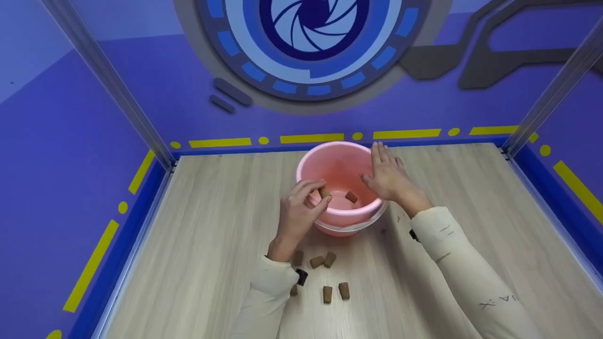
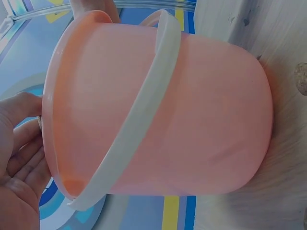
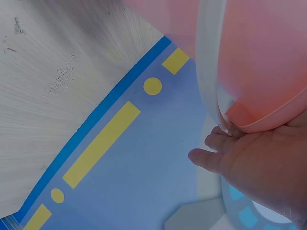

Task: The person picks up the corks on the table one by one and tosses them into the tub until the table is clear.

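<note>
A pink bucket (image 1: 346, 221) with a white handle (image 2: 139, 120) stands upright on the wooden table. Over its near left rim, my left hand (image 1: 297, 212) pinches a brown cork (image 1: 323, 192) between thumb and fingers. Another cork (image 1: 351, 197) lies on the bucket's bottom. My right hand (image 1: 388, 175) rests on the right rim with its fingers straight and the thumb over the inside. In the right wrist view that hand (image 3: 264, 167) touches the rim beside the handle's end. From the left wrist, the pinched cork is mostly hidden behind the rim.
Several loose corks (image 1: 330, 259) lie on the table (image 1: 212, 245) in front of the bucket, some partly behind the left forearm. Behind the bucket rises a blue printed wall (image 1: 264, 122). Metal-edged side panels (image 1: 127, 263) bound the table on left and right.
</note>
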A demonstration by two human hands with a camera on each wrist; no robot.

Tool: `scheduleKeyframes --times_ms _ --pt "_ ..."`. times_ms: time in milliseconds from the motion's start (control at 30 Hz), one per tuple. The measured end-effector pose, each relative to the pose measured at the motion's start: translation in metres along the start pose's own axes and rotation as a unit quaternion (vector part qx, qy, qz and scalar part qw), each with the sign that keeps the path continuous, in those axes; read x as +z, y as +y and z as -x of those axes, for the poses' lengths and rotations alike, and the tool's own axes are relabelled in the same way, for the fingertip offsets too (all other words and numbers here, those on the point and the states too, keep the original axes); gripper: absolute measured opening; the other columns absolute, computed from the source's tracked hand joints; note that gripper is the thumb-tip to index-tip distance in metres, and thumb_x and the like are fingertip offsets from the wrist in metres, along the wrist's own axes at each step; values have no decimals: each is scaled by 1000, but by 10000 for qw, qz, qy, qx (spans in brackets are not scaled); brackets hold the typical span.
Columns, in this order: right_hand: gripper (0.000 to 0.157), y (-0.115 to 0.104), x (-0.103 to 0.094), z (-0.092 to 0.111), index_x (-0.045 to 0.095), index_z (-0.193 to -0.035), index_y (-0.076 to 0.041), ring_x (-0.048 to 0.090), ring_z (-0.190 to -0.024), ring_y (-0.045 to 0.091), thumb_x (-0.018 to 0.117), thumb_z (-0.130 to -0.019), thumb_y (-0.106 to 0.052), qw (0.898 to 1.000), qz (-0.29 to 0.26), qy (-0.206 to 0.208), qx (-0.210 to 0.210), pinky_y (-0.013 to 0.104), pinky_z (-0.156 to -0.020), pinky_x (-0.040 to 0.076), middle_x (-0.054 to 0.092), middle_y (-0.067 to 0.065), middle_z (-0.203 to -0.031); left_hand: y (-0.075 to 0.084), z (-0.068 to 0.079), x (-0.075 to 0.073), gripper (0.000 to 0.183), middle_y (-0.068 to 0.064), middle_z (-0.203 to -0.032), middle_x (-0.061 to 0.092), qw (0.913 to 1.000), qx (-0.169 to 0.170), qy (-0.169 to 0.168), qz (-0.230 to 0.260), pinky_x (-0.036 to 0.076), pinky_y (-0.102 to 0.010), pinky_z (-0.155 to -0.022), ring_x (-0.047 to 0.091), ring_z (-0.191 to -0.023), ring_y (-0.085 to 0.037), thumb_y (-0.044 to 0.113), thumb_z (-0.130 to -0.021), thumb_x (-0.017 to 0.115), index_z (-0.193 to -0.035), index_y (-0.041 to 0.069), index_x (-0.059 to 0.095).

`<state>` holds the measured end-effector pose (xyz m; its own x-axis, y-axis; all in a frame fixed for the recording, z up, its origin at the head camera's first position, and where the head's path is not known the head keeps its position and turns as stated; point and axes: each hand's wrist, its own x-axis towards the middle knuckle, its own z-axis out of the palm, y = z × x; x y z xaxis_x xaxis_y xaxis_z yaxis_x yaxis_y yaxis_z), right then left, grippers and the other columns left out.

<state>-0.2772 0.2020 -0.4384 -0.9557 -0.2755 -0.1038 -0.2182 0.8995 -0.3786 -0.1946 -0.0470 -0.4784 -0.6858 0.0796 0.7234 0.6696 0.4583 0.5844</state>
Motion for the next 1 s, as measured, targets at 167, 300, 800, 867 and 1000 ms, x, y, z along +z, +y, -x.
scheduleKeyframes --times_ms 167,300,800,867,1000 --pt "90 0 1 0 -6 -165 7 -6 -160 44 52 -109 -34 10000 -22 57 9 62 -127 0 -7 27 -174 0 0 1 30 -9 -113 77 10000 18 -9 11 60 -34 -92 74 -105 -23 7 -86 90 -114 1 79" --pt "90 0 2 0 -5 -165 8 -6 -160 45 53 -109 -33 10000 -33 68 9 62 -127 1 -6 28 -174 0 1 1 31 -9 -114 77 10000 16 -35 13 60 -34 -93 73 -106 -23 6 -86 90 -114 -1 79" --pt "91 1 1 -1 -3 -164 10 -3 -160 47 54 -108 -33 9999 -29 87 -77 63 -126 2 -4 29 -173 2 2 0 37 -8 -116 76 9998 -136 -174 12 60 -29 -74 72 -96 -20 11 -86 91 -119 2 77" --pt "91 1 1 -1 -4 -164 9 -4 -160 46 54 -108 -33 9999 -47 79 -62 63 -127 1 -4 29 -173 2 1 0 37 -8 -116 76 9998 -101 -144 -20 57 -28 -69 72 -95 -19 12 -86 91 -119 2 77" --pt "91 1 1 0 -6 -164 8 -4 -160 45 53 -109 -34 10000 -32 52 -33 62 -127 1 -4 29 -174 3 1 0 36 -8 -116 76 9999 -39 -120 -75 57 -28 -67 72 -95 -19 13 -86 91 -118 3 78"
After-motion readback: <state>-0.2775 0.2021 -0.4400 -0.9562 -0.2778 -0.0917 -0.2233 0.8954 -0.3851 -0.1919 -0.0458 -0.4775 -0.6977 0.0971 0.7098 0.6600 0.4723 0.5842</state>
